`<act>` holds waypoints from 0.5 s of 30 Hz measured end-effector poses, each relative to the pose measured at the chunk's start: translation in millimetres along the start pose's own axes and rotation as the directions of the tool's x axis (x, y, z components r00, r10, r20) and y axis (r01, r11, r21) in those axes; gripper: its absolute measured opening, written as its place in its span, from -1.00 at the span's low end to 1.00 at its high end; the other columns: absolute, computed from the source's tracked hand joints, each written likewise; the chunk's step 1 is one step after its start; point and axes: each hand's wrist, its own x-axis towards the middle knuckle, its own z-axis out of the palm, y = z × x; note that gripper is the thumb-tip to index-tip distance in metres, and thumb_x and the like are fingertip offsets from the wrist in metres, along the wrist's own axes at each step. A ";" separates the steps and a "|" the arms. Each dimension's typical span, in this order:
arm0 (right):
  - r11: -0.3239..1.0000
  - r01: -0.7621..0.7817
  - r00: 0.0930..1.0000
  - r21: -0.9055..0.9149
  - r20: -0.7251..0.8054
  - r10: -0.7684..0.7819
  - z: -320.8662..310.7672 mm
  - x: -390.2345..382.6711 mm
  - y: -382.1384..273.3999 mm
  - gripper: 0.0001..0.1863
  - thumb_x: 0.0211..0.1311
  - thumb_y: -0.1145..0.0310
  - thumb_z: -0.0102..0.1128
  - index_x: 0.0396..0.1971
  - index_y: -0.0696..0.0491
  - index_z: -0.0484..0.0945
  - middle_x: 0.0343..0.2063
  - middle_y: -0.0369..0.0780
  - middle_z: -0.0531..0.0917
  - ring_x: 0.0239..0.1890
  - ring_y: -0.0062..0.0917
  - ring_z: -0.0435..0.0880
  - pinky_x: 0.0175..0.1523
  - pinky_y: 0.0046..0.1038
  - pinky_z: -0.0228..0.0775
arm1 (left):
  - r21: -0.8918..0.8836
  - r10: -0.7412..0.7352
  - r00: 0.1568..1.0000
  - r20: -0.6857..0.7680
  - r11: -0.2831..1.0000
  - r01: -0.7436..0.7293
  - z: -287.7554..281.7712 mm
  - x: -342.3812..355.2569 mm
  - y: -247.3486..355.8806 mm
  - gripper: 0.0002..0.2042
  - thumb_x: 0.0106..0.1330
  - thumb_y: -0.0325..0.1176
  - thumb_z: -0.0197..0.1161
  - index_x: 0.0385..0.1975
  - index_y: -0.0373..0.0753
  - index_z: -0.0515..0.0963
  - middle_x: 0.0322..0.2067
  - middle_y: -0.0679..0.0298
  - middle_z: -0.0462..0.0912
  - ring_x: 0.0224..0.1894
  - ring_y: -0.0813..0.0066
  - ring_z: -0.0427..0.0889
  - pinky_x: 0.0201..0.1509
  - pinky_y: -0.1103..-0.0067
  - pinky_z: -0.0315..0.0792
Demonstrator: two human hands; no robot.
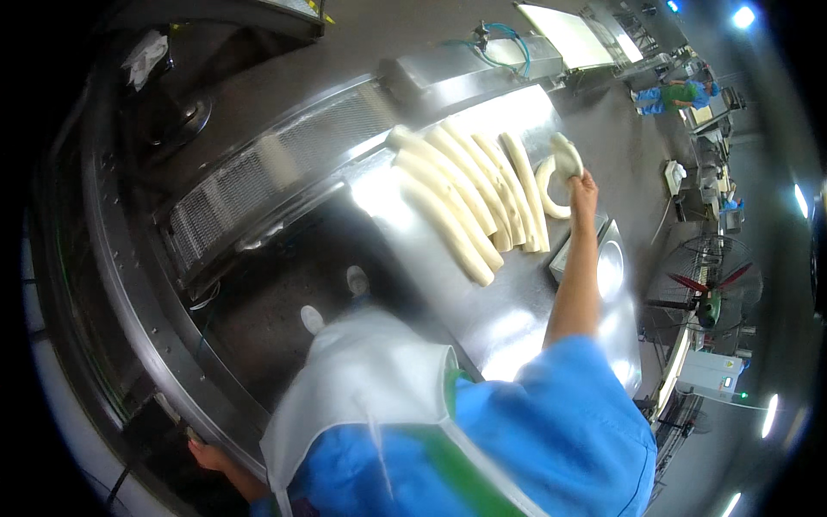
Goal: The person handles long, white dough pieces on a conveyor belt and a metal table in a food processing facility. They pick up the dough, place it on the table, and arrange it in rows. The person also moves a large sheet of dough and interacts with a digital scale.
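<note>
The person wears a blue long garment (551, 422) under a white apron (370, 362) with green edging; white shoes (312, 320) show on the dark floor (258, 314) beyond its hem. The two hands are far apart. At the lower left, the left hand (202, 454) is beside a broad, curved grey metal rail (159, 353); its fingers are too small and shaded to tell whether it grips anything.

The right arm reaches across a shiny stainless-steel worktop (508, 302), whose surface throws back bright patches of light. A low metal unit with a round, bright disc (610, 267) stands there beside the forearm. Left of it, long, smooth, cream-coloured rolls (452, 215) lie side by side in a slanting row, gently bowed. Past their right end, the right hand (584, 188) is closed on a short, curved cream piece (565, 157), next to a cream ring-shaped piece (544, 185) on the worktop.

Along the worktop's far left runs a metal-mesh conveyor (284, 159), with a boxy steel housing (474, 73) and looped teal hoses (517, 43) near its end. Farther off are a large white rectangular panel (568, 36), a caged fan with red blades (708, 302), a pale grey cabinet (708, 370), a co-worker in blue and green (672, 95), and glowing tube lamps (769, 415).
</note>
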 end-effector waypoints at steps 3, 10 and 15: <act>0.999 -0.010 0.999 -0.038 -0.034 0.009 -40.1 49.9 60.6 -0.70 0.06 0.57 -0.01 -0.19 0.17 0.59 -0.36 -0.33 0.61 -0.33 -0.66 0.53 -0.15 -0.61 0.35 | -0.041 0.136 0.990 -0.047 0.990 -0.138 5.6 8.0 -42.1 -0.54 0.43 -0.06 -0.09 -0.01 -0.34 0.51 -0.08 0.03 0.59 -0.10 0.08 0.59 -0.05 0.38 0.43; 0.725 -0.310 0.949 -0.615 -0.243 0.199 -36.8 26.0 143.7 -0.55 0.02 0.51 0.05 0.00 0.16 0.46 -0.11 -0.08 0.57 -0.06 -0.33 0.53 0.10 -0.39 0.29 | -0.219 0.111 0.993 -0.051 0.968 -0.119 14.3 42.6 -27.5 -0.54 0.37 -0.06 0.03 0.02 -0.35 0.49 -0.04 0.03 0.58 -0.06 0.12 0.57 0.03 0.41 0.40; 0.718 0.254 0.934 -0.648 -0.028 -0.355 26.4 -64.4 125.1 -0.46 0.06 0.48 0.11 0.14 0.10 0.38 0.12 0.01 0.44 0.24 -0.26 0.35 0.32 -0.37 0.11 | -0.150 -0.015 0.993 0.119 0.988 0.033 49.8 103.5 25.6 -0.60 0.38 -0.18 -0.02 0.01 -0.37 0.49 -0.01 0.00 0.55 0.03 0.11 0.52 0.15 0.42 0.33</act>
